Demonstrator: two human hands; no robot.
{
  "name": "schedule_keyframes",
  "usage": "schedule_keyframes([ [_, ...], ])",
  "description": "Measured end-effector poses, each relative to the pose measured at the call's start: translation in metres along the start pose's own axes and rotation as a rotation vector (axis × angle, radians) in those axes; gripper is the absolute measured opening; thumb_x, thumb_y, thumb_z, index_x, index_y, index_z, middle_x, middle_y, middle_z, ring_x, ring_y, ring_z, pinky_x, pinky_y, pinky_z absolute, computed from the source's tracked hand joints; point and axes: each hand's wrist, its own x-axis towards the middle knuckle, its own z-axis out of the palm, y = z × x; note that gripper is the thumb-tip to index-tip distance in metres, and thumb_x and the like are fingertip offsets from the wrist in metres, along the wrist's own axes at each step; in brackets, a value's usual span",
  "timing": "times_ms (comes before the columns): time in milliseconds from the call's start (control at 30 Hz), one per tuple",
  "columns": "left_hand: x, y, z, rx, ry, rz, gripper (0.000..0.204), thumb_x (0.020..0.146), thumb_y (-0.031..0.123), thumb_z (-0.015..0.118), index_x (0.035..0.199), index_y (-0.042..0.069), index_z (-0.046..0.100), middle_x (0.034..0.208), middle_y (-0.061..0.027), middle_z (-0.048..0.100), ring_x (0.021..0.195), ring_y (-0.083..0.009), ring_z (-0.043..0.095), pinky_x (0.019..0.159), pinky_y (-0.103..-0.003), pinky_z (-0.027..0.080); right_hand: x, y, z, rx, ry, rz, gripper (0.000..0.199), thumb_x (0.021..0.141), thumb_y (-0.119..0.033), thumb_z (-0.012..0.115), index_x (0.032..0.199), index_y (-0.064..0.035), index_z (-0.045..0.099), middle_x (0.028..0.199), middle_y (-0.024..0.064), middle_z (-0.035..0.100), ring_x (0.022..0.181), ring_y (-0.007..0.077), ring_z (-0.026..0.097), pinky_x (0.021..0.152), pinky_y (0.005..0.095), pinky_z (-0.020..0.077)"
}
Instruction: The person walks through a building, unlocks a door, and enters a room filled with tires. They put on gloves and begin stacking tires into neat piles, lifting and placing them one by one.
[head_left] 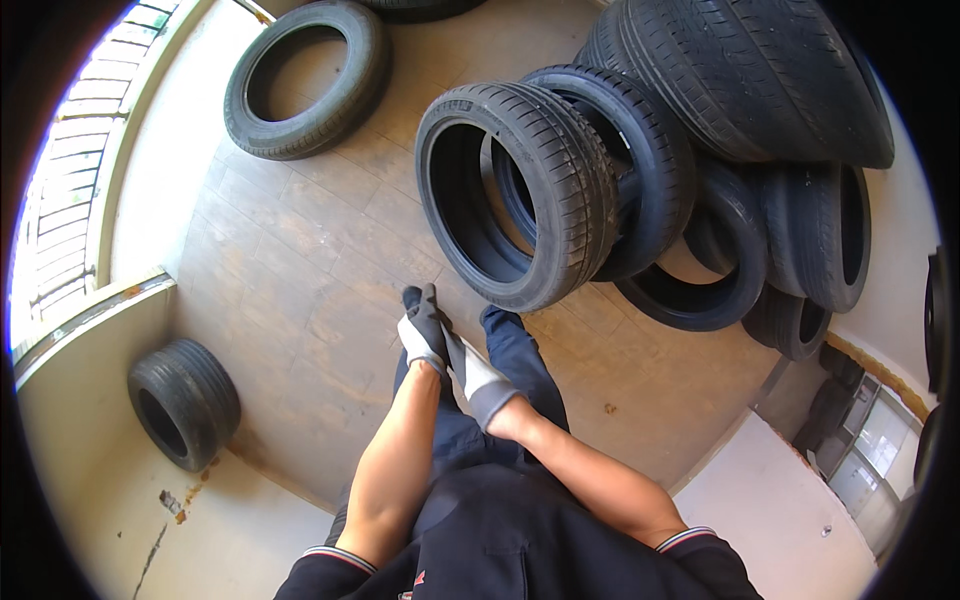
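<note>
Both of my hands wear white work gloves with dark grey palms and fingers. They meet in front of my legs, low in the middle of the view. My left hand (424, 332) points away from me with its fingers stretched out. Against its inner side lies my right hand (474, 368), its fingers also extended and partly covered by the left. I see nothing held between them. Just beyond my hands, a black tyre (565, 190) stands upright and slightly tilted, touching neither hand. A second tyre (655, 150) leans close behind it.
At the right, several tyres (740, 80) are piled against the wall. One tyre (360, 85) lies on the tiled floor (290, 250) at the far left, below a barred window (75, 180). Another tyre (205, 395) stands by the left wall. A white panel (770, 510) is at lower right.
</note>
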Motion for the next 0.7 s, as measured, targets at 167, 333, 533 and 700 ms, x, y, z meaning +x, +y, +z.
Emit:
schedule_keyframes([
  [167,0.034,0.050,-0.089,0.494,0.442,0.259,0.057,0.097,0.049,0.070,0.096,-0.007,0.079,0.084,-0.0221,0.077,0.077,-0.0324,0.072,0.080,-0.043,0.055,-0.128,0.013,-0.017,-0.137,0.283,-0.093,0.019,0.103,-0.014,0.059,0.116,-0.0033,0.069,0.117,0.0235,0.071,0.108,0.0398,0.069,0.092,0.0465,0.0551],
  [333,0.036,0.067,-0.231,1.250,0.306,0.525,0.052,0.094,0.050,0.070,0.107,0.000,0.080,0.100,-0.0237,0.078,0.094,-0.0369,0.077,0.089,-0.043,0.056,-0.228,0.088,0.004,-0.392,0.102,0.652,0.031,0.097,-0.029,0.063,0.107,-0.0016,0.074,0.102,0.0245,0.075,0.098,0.0398,0.074,0.086,0.0467,0.0575],
  [533,0.008,0.038,-0.360,0.932,0.371,0.286,0.053,0.093,0.045,0.066,0.099,-0.007,0.078,0.096,-0.0293,0.075,0.091,-0.0402,0.076,0.085,-0.045,0.056,-0.229,0.128,0.063,-0.201,-0.019,0.839,0.037,0.094,-0.026,0.055,0.107,0.0024,0.076,0.092,0.0296,0.074,0.086,0.0405,0.076,0.079,0.0479,0.0587],
  [700,-0.007,-0.008,-0.432,1.038,0.437,0.166,0.053,0.090,0.048,0.070,0.104,-0.002,0.080,0.101,-0.0245,0.078,0.098,-0.0359,0.077,0.091,-0.043,0.057,-0.197,0.135,0.107,-0.303,0.446,0.409,0.030,0.095,-0.018,0.064,0.111,0.0052,0.073,0.102,0.0315,0.072,0.099,0.0382,0.076,0.087,0.0455,0.0575],
])
